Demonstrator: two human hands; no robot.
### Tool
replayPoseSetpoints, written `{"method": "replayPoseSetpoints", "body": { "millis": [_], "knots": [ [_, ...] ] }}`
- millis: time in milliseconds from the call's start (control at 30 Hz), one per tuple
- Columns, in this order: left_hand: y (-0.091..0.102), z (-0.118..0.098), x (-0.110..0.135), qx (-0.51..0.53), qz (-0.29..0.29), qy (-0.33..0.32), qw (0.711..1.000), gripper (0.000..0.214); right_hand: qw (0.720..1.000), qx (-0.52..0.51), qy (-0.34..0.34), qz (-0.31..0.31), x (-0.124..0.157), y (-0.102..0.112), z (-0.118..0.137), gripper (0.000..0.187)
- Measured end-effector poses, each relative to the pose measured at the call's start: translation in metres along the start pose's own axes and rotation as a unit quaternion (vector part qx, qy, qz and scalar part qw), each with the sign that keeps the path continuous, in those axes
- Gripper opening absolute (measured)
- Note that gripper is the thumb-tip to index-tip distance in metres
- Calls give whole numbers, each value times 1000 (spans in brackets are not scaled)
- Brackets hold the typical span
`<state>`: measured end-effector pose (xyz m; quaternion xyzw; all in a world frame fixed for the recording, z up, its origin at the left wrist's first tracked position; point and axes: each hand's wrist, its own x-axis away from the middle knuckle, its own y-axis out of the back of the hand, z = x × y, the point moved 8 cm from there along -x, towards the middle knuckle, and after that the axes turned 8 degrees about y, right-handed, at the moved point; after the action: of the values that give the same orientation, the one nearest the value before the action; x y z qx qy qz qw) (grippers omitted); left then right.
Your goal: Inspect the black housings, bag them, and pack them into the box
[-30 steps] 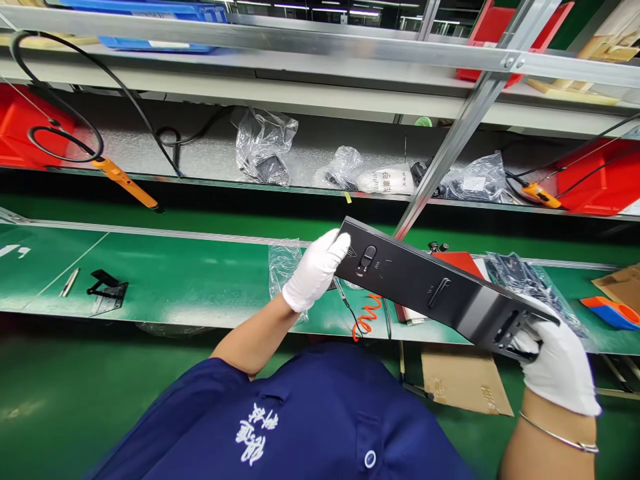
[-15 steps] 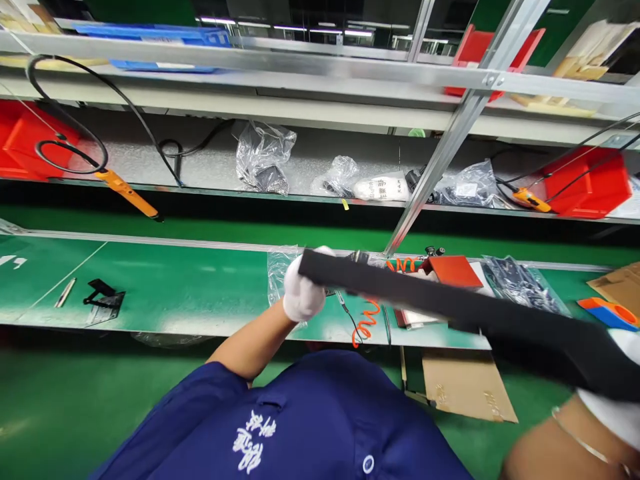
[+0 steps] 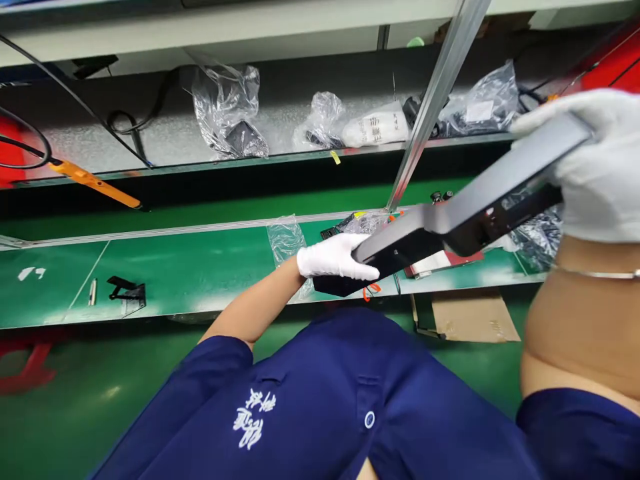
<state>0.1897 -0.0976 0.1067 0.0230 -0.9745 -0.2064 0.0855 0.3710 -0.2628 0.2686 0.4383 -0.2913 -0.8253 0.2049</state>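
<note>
**Both gloved hands hold a long dark panel above the green tabletop**

Containers first. On the shelf beyond the hands lie several clear plastic bags: a crumpled bag (image 3: pixel 227 110) with a dark part inside, up and to the left of the left hand; a smaller bag (image 3: pixel 323 120) straight above that hand, next to a white roll (image 3: pixel 375 128) with printed characters; and another bag (image 3: pixel 480 100) with a white label, just left of the right hand. A flat clear bag (image 3: pixel 286 240) rests on the tabletop just beside the left hand; what it holds cannot be made out. A red bin (image 3: pixel 617 63) shows at the top right corner, behind the right hand, contents hidden.

The left hand (image 3: pixel 335 259), in a white glove, is curled over the lower end of the long dark panel (image 3: pixel 450 223), fingers lying on its top face. The right hand (image 3: pixel 595 160), also gloved, is wrapped around the raised upper end. The panel slants in the air between them, above the near edge of the tabletop.

The green tabletop (image 3: pixel 190 267) runs left of the hands, carrying a small black bracket (image 3: pixel 127 293) well apart from them. An orange-handled tool (image 3: pixel 95 182) with a black cable hangs at far left. A sheet of cardboard (image 3: pixel 473 319) lies on the green floor, below the right hand. A slanted metal post (image 3: pixel 430 113) rises behind the panel.
</note>
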Motion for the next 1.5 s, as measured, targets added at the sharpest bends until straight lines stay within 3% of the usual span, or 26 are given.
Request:
{"method": "replayPoseSetpoints", "body": {
  "millis": [100, 167, 233, 267, 300, 333, 367, 400, 500, 600, 767, 933, 1067, 1233, 1300, 1500],
  "knots": [
    [-1, 15, 2, 94, -70, 14, 993, 36, 987, -146, 56, 20, -11, -11, 8, 37],
    [13, 20, 10, 182, -164, -1, 970, 41, 971, -219, 84, -44, 1, -14, 9, 37],
    [32, 23, 22, 282, -286, -30, 915, 44, 949, -277, 62, -135, 30, -28, 5, 23],
    [41, 25, 30, 321, -345, -49, 881, 42, 943, -294, 52, -149, 46, -45, 8, 23],
    [48, 25, 37, 345, -396, -67, 848, 39, 947, -298, 41, -111, 61, -71, 15, 32],
    [53, 23, 43, 354, -440, -83, 821, 37, 955, -293, 31, -34, 74, -103, 26, 43],
    [57, 21, 48, 347, -478, -96, 801, 35, 959, -275, 37, 48, 87, -134, 41, 55],
    [59, 18, 53, 331, -508, -106, 788, 34, 957, -274, 35, 92, 98, -157, 53, 61],
    [58, 7, 62, 272, -554, -113, 779, 40, 956, -258, 6, 142, 109, -190, 79, 71],
    [53, -1, 68, 245, -567, -126, 776, 48, 959, -244, -10, 141, 104, -190, 86, 69],
    [47, -3, 75, 297, -560, -169, 755, 52, 967, -225, 27, 119, 104, -185, 82, 63],
    [45, -1, 75, 259, -578, -141, 761, 58, 968, -225, 34, 107, 105, -192, 77, 51],
    [47, 2, 70, 265, -573, -144, 762, 59, 950, -284, 66, 108, 105, -192, 74, 51],
    [52, 5, 70, 275, -585, -168, 744, 54, 961, -249, 106, -58, 112, -159, 69, 32],
    [52, 4, 71, 268, -599, -165, 736, 54, 966, -217, 122, -68, 116, -159, 77, 28],
    [47, 4, 78, 251, -661, -127, 695, 55, 962, -226, 124, -91, 120, -171, 95, 45]
  ]
}}
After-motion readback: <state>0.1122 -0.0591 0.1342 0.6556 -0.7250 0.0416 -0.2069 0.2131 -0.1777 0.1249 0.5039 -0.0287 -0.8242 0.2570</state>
